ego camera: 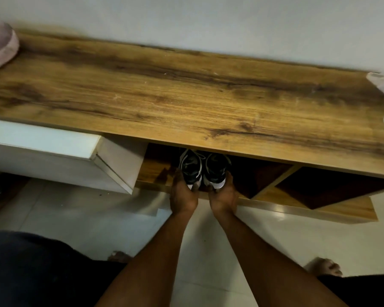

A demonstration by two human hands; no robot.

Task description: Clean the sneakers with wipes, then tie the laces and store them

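Scene: While a person crouches on a pale tiled floor, a long wooden bench (186, 89) runs along the wall ahead.
Cubby: an open wooden cubby (155, 171) under the benchtop, beside a white drawer (53, 156).
Sneakers: two black-and-white sneakers (203, 168) side by side, heels toward the person, toes and long axes pointing straight into the cubby, partly under the benchtop.
Left hand: the left hand (183, 193) grips the left sneaker's heel.
Right hand: the right hand (223, 193) grips the right heel, equally near.
Next, likely: push forward.
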